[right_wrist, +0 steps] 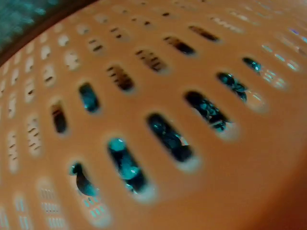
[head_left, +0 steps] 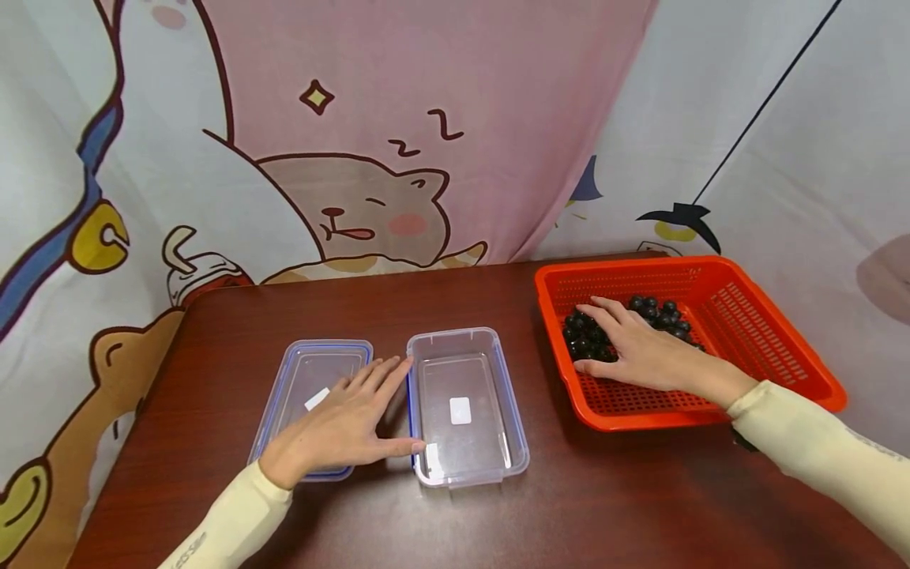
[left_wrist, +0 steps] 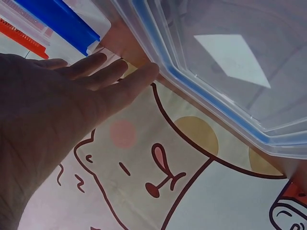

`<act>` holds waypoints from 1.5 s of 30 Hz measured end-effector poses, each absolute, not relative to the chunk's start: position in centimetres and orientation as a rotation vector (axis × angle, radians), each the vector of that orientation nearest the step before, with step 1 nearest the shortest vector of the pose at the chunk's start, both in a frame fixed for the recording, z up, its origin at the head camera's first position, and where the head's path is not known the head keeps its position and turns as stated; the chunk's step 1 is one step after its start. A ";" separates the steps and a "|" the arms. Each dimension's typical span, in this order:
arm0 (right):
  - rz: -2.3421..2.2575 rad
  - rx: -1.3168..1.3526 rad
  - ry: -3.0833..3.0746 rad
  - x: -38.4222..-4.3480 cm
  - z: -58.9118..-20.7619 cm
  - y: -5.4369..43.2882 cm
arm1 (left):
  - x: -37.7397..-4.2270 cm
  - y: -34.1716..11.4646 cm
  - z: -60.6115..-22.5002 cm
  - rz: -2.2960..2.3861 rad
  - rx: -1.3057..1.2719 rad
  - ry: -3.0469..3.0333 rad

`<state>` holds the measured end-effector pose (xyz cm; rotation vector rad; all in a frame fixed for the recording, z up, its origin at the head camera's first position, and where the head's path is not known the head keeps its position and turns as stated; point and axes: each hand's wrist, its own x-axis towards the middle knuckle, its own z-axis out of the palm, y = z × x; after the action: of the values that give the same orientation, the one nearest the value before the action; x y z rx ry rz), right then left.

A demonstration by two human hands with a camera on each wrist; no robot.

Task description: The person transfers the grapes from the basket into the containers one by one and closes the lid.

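My left hand (head_left: 348, 419) has its fingers straight and spread, with the thumb and index finger at the left rim of a clear plastic container (head_left: 462, 435). Beneath that hand lies a clear lid (head_left: 291, 411) with a blue seal, partly covered by it; the lid (left_wrist: 182, 88) is large in the left wrist view. Over in the red basket (head_left: 597, 420), my right hand (head_left: 633, 348) reaches above dark round grapes (head_left: 583, 344), fingers spread and slightly bent. Through the basket's slotted wall (right_wrist: 201, 182), the right wrist view shows shiny dark grapes, but not the hand.
Everything stands on a dark reddish-brown table (head_left: 455, 529). A cartoon-printed curtain (head_left: 512, 118) hangs behind its far edge and along the sides. The container holds only a white label (head_left: 460, 410). More grapes (head_left: 661, 314) lie beyond the right hand.
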<state>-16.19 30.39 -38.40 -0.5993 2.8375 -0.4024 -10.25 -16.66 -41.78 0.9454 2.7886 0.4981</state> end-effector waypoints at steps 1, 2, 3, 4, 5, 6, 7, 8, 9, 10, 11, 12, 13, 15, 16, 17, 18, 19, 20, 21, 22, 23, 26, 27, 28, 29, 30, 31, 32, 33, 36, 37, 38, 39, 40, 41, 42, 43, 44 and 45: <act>-0.407 -0.609 2.833 -16.3 -38.6 30.4 | -10.2 -16.7 -41.8 0.497 0.939 2.787; -0.413 -0.617 2.829 -16.3 -38.8 30.4 | -10.2 -16.7 -41.8 0.499 0.937 2.786; -0.416 -0.627 2.827 -16.4 -39.0 30.3 | -10.2 -16.7 -41.8 0.503 0.935 2.784; -0.418 -0.637 2.826 -16.5 -39.3 30.3 | -10.2 -16.8 -41.8 0.508 0.933 2.784; -0.418 -0.645 2.825 -16.6 -39.5 30.3 | -10.2 -16.8 -41.8 0.509 0.932 2.784; -0.415 -0.646 2.826 -16.7 -39.8 30.3 | -10.2 -16.8 -41.8 0.508 0.933 2.783; -0.409 -0.649 2.831 -16.8 -40.1 30.3 | -10.2 -16.9 -41.9 0.508 0.934 2.782; -0.404 -0.644 2.835 -16.9 -40.3 30.3 | -10.2 -16.9 -41.9 0.508 0.939 2.781; -0.398 -0.639 2.841 -17.0 -40.5 30.4 | -10.3 -16.9 -41.9 0.510 0.941 2.779; -0.394 -0.634 2.844 -17.1 -40.7 30.4 | -10.3 -16.9 -41.9 0.510 0.944 2.777; -0.391 -0.630 2.849 -17.2 -40.9 30.4 | -10.3 -16.9 -41.9 0.508 0.946 2.775; -0.387 -0.632 2.855 -17.3 -41.1 30.5 | -10.4 -16.9 -41.9 0.509 0.947 2.772; -0.384 -0.634 2.861 -17.4 -41.3 30.6 | -10.4 -16.9 -41.9 0.511 0.947 2.768; -0.382 -0.637 2.867 -17.6 -41.5 30.7 | -10.4 -16.9 -41.8 0.515 0.944 2.760; -0.383 -0.645 2.873 -17.6 -41.6 30.7 | -10.4 -16.8 -41.8 0.516 0.941 2.758; -0.385 -0.651 2.878 -17.6 -41.7 30.8 | -10.4 -16.8 -41.8 0.516 0.937 2.759; -0.387 -0.666 2.883 -17.7 -41.8 30.9 | -10.4 -16.9 -41.8 0.518 0.934 2.760; -0.388 -0.676 2.887 -17.7 -41.9 30.9 | -10.4 -16.9 -41.8 0.520 0.930 2.761; -0.390 -0.687 2.891 -17.7 -42.1 31.0 | -10.4 -16.9 -41.8 0.520 0.928 2.764; -0.398 -0.696 2.893 -17.8 -42.2 31.1 | -10.3 -16.9 -41.9 0.520 0.926 2.766; -0.404 -0.701 2.895 -17.8 -42.3 31.1 | -10.3 -16.9 -41.9 0.523 0.922 2.765; -0.409 -0.701 2.894 -17.8 -42.4 31.2 | -10.3 -16.9 -41.9 0.525 0.920 2.764; -0.425 -0.694 2.893 -17.8 -42.6 31.4 | -10.2 -16.9 -42.1 0.531 0.915 2.753; -0.428 -0.689 2.892 -17.7 -42.6 31.4 | -10.2 -16.9 -42.1 0.533 0.913 2.749; -0.425 -0.689 2.893 -17.8 -42.6 31.5 | -10.2 -16.8 -42.2 0.534 0.912 2.747; -0.423 -0.692 2.894 -17.8 -42.7 31.5 | -10.2 -16.8 -42.2 0.533 0.912 2.747; -0.421 -0.696 2.895 -17.8 -42.7 31.5 | -10.2 -16.8 -42.3 0.533 0.911 2.746; -0.419 -0.696 2.897 -17.8 -42.7 31.5 | -10.2 -16.8 -42.3 0.532 0.913 2.747; -0.418 -0.695 2.898 -17.9 -42.7 31.5 | -10.3 -16.8 -42.3 0.534 0.915 2.745; -0.417 -0.690 2.897 -17.9 -42.7 31.5 | -10.3 -16.8 -42.2 0.539 0.917 2.742; -0.435 -0.672 2.885 -18.0 -42.8 31.6 | -10.3 -16.7 -42.1 0.555 0.919 2.730; -0.446 -0.666 2.877 -18.0 -42.8 31.6 | -10.3 -16.7 -42.1 0.558 0.920 2.727; -0.461 -0.663 2.868 -18.0 -42.8 31.6 | -10.3 -16.7 -42.1 0.565 0.922 2.722; -0.476 -0.660 2.860 -18.0 -42.9 31.6 | -10.3 -16.7 -42.0 0.573 0.924 2.719; -0.493 -0.657 2.852 -18.0 -42.9 31.6 | -10.3 -16.7 -42.0 0.573 0.923 2.719; -0.511 -0.653 2.844 -18.1 -42.9 31.5 | -10.2 -16.7 -42.0 0.575 0.921 2.719; -0.531 -0.642 2.835 -18.1 -42.9 31.5 | -10.2 -16.7 -42.0 0.578 0.921 2.719; -0.550 -0.629 2.828 -18.1 -42.8 31.4 | -10.2 -16.8 -42.0 0.584 0.921 2.718; -0.576 -0.612 2.819 -18.1 -42.8 31.4 | -10.1 -16.8 -42.0 0.590 0.919 2.715; -0.601 -0.595 2.811 -18.0 -42.8 31.4 | -10.1 -16.8 -42.1 0.593 0.914 2.713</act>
<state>-18.05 31.39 -42.79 -0.5949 2.8112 -0.6011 -10.11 -16.80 -42.10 0.9142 2.7129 0.5928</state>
